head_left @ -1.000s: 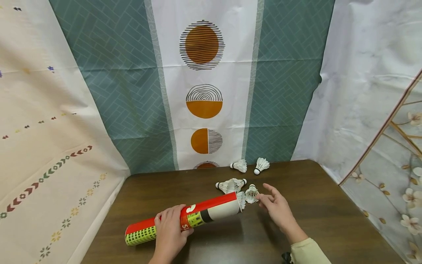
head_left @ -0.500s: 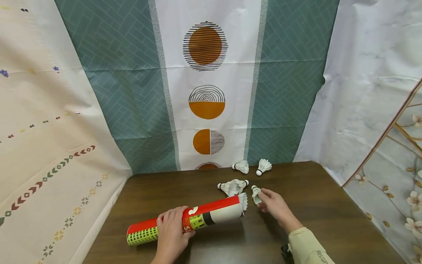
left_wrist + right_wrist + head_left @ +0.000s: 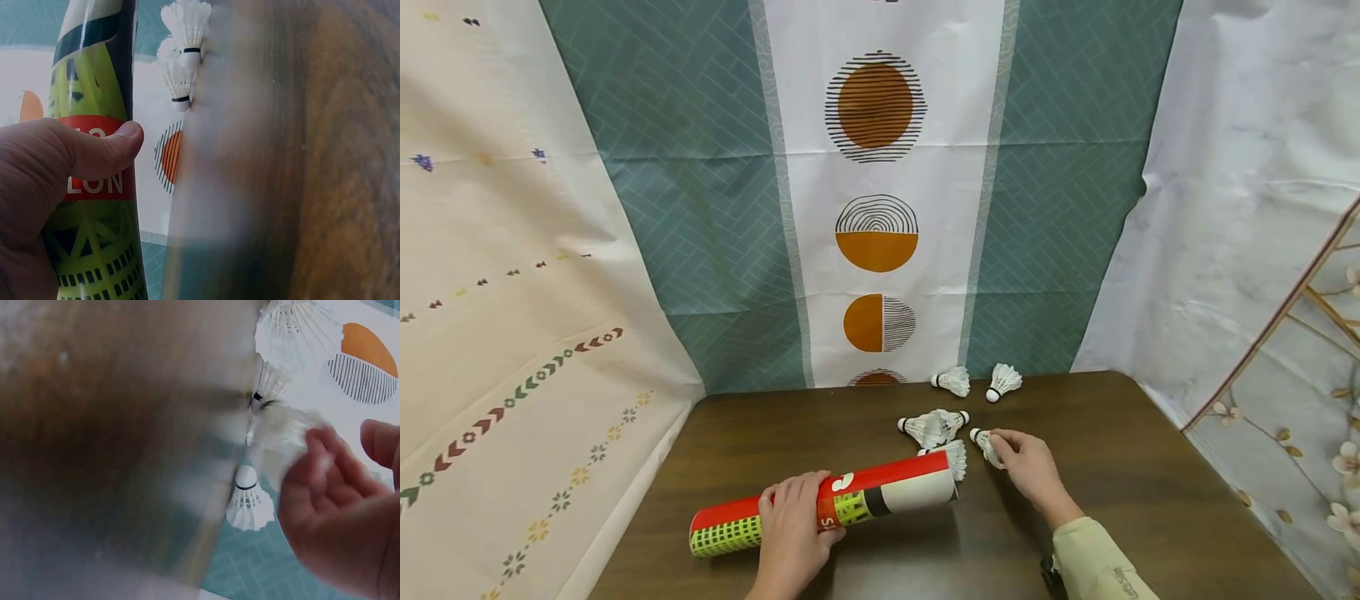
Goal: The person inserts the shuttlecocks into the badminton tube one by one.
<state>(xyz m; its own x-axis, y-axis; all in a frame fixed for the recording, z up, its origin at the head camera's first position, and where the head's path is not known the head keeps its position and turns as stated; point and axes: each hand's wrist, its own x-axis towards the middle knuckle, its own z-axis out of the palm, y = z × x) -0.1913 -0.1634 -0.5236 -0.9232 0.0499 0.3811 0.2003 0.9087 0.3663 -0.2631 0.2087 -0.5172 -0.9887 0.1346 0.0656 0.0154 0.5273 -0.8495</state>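
Note:
In the head view my left hand (image 3: 792, 523) grips a red, white and lime-green shuttlecock tube (image 3: 910, 485) around its middle. The tube slants, its white end towards the right; in the left wrist view my thumb (image 3: 94, 147) lies across its red label. My right hand (image 3: 1030, 468) pinches a white shuttlecock (image 3: 982, 440) by its feathers, cork pointing left and away, right of the tube's end. That shuttlecock (image 3: 284, 428) is blurred in the right wrist view. Another shuttlecock (image 3: 957, 458) lies behind the tube's white end, partly hidden by it.
Beyond the tube, two shuttlecocks (image 3: 932, 427) lie with their feathers together. Farther back are one shuttlecock (image 3: 953, 381) and another (image 3: 1003, 382), near the brown table's (image 3: 820, 417) far edge. A patterned cloth (image 3: 880, 275) hangs right behind the table.
My right hand first hovered by the shuttlecock with fingers spread, then closed on its feathers and turned its cork leftward. The view has shifted slightly; my left hand keeps its grip on the tube.

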